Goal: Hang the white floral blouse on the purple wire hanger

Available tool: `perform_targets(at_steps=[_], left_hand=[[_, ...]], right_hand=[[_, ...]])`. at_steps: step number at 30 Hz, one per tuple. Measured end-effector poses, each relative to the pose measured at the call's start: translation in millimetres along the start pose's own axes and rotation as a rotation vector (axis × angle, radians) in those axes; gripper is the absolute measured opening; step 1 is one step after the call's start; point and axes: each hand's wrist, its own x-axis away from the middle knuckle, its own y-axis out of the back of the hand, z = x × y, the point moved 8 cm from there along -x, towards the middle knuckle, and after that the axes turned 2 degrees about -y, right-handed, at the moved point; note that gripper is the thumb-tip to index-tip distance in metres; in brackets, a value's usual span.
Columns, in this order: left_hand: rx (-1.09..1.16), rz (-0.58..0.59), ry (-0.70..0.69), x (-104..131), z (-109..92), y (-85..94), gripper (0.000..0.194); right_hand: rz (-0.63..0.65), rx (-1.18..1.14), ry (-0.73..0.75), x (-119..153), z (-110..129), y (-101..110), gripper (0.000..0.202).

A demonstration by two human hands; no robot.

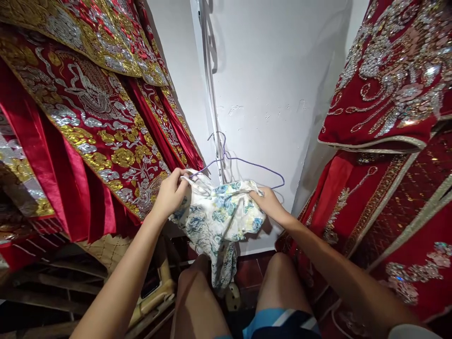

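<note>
A white floral garment (215, 216) with blue and yellow-green flowers hangs bunched between my two hands, its lower part dangling between my knees. My left hand (172, 192) is closed on its upper left edge, where one end of the hanger meets the cloth. My right hand (267, 203) pinches its upper right edge. A thin purple wire hanger (252, 163) stands behind and above the cloth. Its right end shows outside the garment, just above my right hand. Whether the left end sits inside the cloth or between my fingers is hidden.
Red embroidered costumes with gold and silver sequins (123, 155) hang on the left; beaded red ones (384, 94) hang close on the right. A white wall (271, 70) and a thin metal pole (212, 94) are ahead. Bamboo furniture (155, 294) stands at lower left.
</note>
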Motion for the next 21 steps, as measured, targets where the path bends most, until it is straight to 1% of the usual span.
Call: perform_targets(at_steps=[2,3,4,6,7,8,9,10,11,12,13,14,16,18,19,20,21], left_hand=[[0.004,0.081,0.021,-5.1,-1.1,-13.6,0.033],[-0.021,0.102,0.026,-6.5,-0.7,-18.1,0.038],[-0.052,0.112,0.019,-7.4,-0.5,-21.2,0.039],[-0.102,0.117,-0.004,-8.5,0.3,-24.3,0.038],[-0.116,0.112,-0.013,-9.2,1.2,-24.4,0.037],[-0.129,0.108,-0.016,-10.0,2.4,-24.0,0.036],[-0.145,0.107,-0.01,-11.1,4.2,-23.5,0.036],[-0.164,0.107,0.004,-12.2,6.6,-22.6,0.036],[-0.181,0.103,0.019,-13.5,9.0,-21.1,0.036],[-0.189,0.091,0.026,-14.9,10.8,-18.7,0.036],[-0.185,0.068,0.022,-16.2,12.1,-15.2,0.035],[-0.171,0.036,0.013,-17.2,13.4,-10.6,0.035],[-0.134,-0.027,-0.001,-18.0,18.0,-1.2,0.033],[-0.087,-0.033,0.032,-16.9,28.4,2.7,0.035],[-0.059,-0.009,0.065,-15.7,35.0,1.2,0.037],[-0.028,0.028,0.101,-13.8,41.4,-2.4,0.039],[-0.002,0.067,0.133,-11.5,46.6,-7.2,0.04]], right_hand=[[0.02,-0.008,0.034,6.0,3.9,0.4,0.018],[-0.007,-0.003,0.049,8.0,4.1,4.9,0.02],[-0.068,0.003,0.057,8.8,2.7,13.3,0.033],[-0.251,0.022,0.053,7.1,-4.4,38.3,0.067],[-0.335,0.037,0.05,4.3,-8.5,51.6,0.078],[-0.396,0.054,0.052,-0.1,-11.8,63.6,0.084],[-0.414,0.068,0.057,-6.5,-13.8,73.1,0.083],[-0.39,0.077,0.065,-14.3,-14.5,79.8,0.074],[-0.337,0.08,0.071,-22.4,-13.6,84.6,0.061],[-0.263,0.084,0.068,-29.6,-11.5,87.7,0.048],[-0.18,0.089,0.053,-35.1,-8.6,89.9,0.04],[-0.095,0.093,0.029,-38.5,-4.8,91.3,0.038],[0.077,0.069,-0.027,-39.0,4.2,90.3,0.041],[0.231,-0.063,-0.082,-32.6,13.0,82.1,0.046],[0.281,-0.162,-0.108,-27.6,16.1,75.8,0.048],[0.295,-0.266,-0.125,-22.3,18.2,69.3,0.049],[0.266,-0.365,-0.122,-16.8,19.2,63.9,0.048]])
